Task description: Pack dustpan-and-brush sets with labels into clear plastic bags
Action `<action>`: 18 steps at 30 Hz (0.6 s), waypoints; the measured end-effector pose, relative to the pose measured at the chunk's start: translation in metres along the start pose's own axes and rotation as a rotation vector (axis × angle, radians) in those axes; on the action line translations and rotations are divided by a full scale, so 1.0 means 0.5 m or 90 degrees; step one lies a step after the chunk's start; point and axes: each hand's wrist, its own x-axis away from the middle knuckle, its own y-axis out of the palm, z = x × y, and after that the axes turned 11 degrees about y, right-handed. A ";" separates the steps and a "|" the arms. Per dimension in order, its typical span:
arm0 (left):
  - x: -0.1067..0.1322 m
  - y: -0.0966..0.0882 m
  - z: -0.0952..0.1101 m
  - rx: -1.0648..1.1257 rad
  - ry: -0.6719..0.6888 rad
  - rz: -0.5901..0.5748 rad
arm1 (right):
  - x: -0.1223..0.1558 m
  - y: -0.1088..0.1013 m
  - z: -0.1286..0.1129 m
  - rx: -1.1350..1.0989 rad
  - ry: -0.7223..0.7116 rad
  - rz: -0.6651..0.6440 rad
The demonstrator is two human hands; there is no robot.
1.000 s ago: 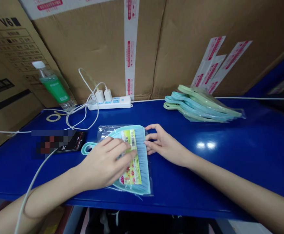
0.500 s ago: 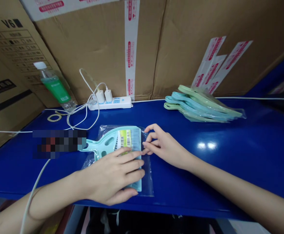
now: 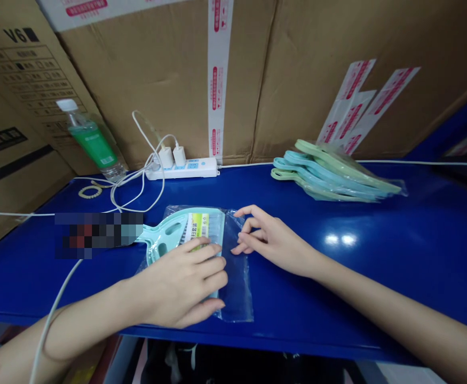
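Observation:
A light blue dustpan-and-brush set [image 3: 177, 230] with a yellow-green label lies in a clear plastic bag [image 3: 237, 288] on the blue table [image 3: 377, 266]. My left hand [image 3: 185, 285] lies over the set's lower part, fingers curled round its edge and gripping it. The handle pokes out of the bag to the left. My right hand [image 3: 263, 240] rests on the bag's empty right end, its fingertips pinched on the plastic.
A stack of bagged green and blue sets [image 3: 333, 173] lies at the back right. A power strip [image 3: 183, 168] with chargers and white cables, a green-labelled bottle [image 3: 91, 141] and a bead bracelet [image 3: 89, 191] sit back left. Cardboard boxes [image 3: 297, 80] wall the rear.
The dustpan set has slid left, part way out of the bag, drawn by my left hand. My right hand stays at the bag's right end, which now lies empty.

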 end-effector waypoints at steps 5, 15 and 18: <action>0.002 -0.002 -0.001 0.049 0.055 -0.020 | 0.003 -0.009 -0.003 -0.002 0.003 -0.048; 0.002 -0.001 0.010 0.034 0.102 -0.003 | -0.011 -0.040 0.009 0.342 -0.215 0.202; 0.000 0.005 0.018 -0.010 0.104 0.047 | -0.019 -0.038 0.015 0.434 -0.217 0.157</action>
